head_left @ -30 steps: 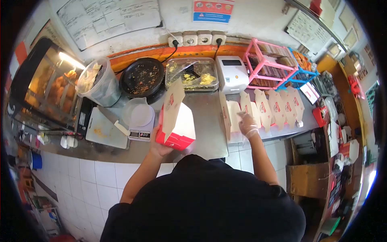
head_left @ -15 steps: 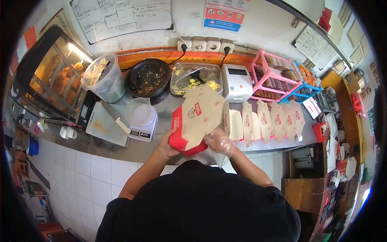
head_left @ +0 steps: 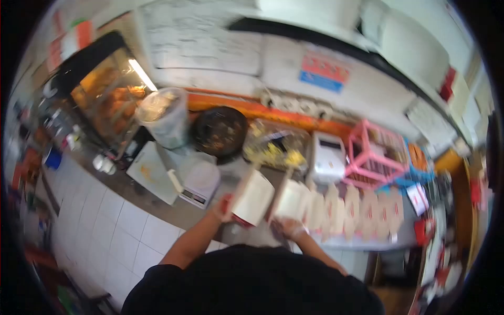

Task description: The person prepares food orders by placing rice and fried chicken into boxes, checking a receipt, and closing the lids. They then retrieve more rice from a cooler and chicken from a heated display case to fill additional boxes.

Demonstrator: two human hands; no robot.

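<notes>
Gripping red/cream box (head_left: 253,198) w/ L hand (head_left: 226,207), fingers closed on its L side; box tilted over bench (head_left: 157,202), btwn kitchen scale (head_left: 198,184) and box row (head_left: 353,211). R hand (head_left: 289,228), in clear glove, fingers partly curled at lower edge of nearest row box (head_left: 290,199); blurred, can't tell if it has hold. Pics show row running R, boxes close together. Behind, L to R: clear bucket (head_left: 169,123), black pan (head_left: 219,132), clear tray (head_left: 275,147) w/ yellow bits, white machine (head_left: 328,157), pink rack (head_left: 374,157). Knife (head_left: 170,170) on white board (head_left: 153,173), L of scale.
</notes>
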